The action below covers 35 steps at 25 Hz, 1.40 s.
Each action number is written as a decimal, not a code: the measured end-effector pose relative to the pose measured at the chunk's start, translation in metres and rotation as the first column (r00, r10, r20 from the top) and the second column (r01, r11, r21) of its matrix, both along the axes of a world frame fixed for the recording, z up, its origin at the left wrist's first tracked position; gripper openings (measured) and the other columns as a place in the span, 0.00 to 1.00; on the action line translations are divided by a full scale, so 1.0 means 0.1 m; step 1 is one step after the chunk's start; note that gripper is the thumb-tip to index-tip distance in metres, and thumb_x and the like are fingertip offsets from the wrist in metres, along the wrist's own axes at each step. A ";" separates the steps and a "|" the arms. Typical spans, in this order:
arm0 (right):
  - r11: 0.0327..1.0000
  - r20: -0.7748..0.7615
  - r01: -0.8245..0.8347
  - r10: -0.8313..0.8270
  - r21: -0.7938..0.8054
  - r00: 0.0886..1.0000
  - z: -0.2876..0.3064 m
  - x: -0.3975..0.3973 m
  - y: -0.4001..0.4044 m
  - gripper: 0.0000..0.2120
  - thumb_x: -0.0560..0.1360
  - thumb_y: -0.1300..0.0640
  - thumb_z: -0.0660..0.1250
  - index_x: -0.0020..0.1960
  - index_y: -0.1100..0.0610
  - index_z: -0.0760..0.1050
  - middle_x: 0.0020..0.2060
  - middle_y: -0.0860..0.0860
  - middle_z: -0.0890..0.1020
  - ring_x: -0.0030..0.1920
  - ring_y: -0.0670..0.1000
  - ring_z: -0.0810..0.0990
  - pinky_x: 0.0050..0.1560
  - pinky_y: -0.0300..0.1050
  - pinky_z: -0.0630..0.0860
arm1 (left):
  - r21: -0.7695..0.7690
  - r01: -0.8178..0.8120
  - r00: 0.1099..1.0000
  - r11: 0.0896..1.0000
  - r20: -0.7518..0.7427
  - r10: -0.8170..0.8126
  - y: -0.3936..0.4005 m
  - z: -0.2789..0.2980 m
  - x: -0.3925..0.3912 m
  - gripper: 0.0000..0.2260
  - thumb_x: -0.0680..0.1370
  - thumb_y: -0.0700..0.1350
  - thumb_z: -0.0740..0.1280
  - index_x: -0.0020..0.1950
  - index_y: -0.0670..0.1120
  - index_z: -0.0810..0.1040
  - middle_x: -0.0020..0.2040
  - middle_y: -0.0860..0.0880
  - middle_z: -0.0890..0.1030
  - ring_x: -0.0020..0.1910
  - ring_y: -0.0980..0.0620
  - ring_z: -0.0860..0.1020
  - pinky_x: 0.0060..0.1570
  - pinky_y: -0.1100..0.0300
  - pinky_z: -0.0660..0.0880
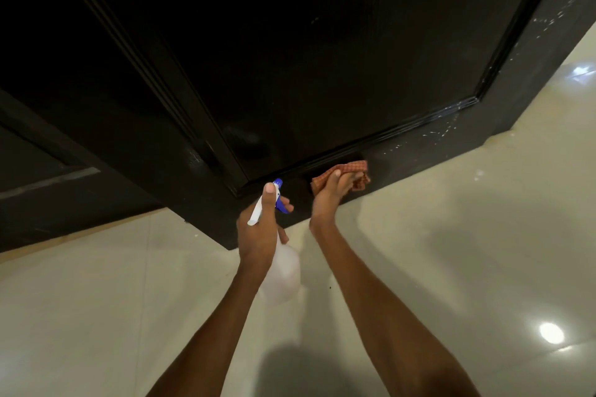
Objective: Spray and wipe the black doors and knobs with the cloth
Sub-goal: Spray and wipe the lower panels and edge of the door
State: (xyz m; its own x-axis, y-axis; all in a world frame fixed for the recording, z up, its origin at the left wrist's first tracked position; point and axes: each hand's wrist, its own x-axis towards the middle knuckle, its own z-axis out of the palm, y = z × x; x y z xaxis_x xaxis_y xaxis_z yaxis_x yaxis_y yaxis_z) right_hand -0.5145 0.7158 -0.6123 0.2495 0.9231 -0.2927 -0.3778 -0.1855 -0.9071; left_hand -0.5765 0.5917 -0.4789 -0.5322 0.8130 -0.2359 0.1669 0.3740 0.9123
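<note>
A tall black panelled door (306, 58) fills the upper view, its bottom rail close to the floor. My right hand (329, 195) grips an orange checked cloth (350, 171) and presses it against the door's bottom rail. My left hand (261, 229) holds a white spray bottle (283, 271) with a blue nozzle, its tip pointing at the door's lower corner. White spray droplets speckle the rail and the right stile. No knob is in view.
A second black door panel (48, 171) stands at the left. Glossy cream floor tiles (451, 235) spread below and to the right, with light reflections on them. My shadow falls on the floor between my forearms.
</note>
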 end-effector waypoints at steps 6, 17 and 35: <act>0.963 0.234 -0.264 0.246 0.049 0.941 -0.31 -0.06 -0.28 0.38 0.80 0.27 0.57 0.83 0.36 0.44 0.83 0.49 0.55 0.81 0.57 0.59 0.78 0.68 0.61 | 0.087 0.061 0.998 0.994 0.005 -0.061 0.21 0.33 0.13 0.29 0.71 0.74 0.54 0.46 0.53 0.82 0.40 0.49 0.85 0.37 0.49 0.83 0.45 0.51 0.80; 0.985 0.447 -0.041 -0.038 0.165 0.894 0.03 1.46 0.86 0.30 0.88 0.44 0.46 0.81 0.44 0.31 0.83 0.48 0.36 0.83 0.55 0.40 0.82 0.62 0.42 | 0.092 0.163 0.986 0.982 -0.061 -0.158 0.44 0.28 0.81 0.30 0.74 0.69 0.52 0.50 0.47 0.82 0.39 0.39 0.83 0.28 0.48 0.77 0.44 0.53 0.77; 0.954 -0.248 -0.056 -0.020 -0.295 0.969 -1.35 0.82 0.90 0.55 0.65 0.14 0.54 0.83 0.37 0.40 0.83 0.44 0.52 0.82 0.54 0.56 0.82 0.61 0.51 | -0.132 0.091 0.987 0.987 -0.119 -0.107 0.37 0.01 0.56 0.32 0.73 0.70 0.51 0.50 0.47 0.83 0.37 0.36 0.81 0.31 0.47 0.76 0.40 0.58 0.73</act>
State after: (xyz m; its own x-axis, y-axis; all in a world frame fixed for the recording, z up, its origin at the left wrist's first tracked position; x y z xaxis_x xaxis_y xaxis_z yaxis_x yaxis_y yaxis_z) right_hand -0.4329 0.8055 -0.7473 0.1195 0.7881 -0.6039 -0.5753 -0.4407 -0.6890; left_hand -0.5204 0.6288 -0.4780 -0.4826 0.8311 -0.2762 0.3187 0.4604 0.8285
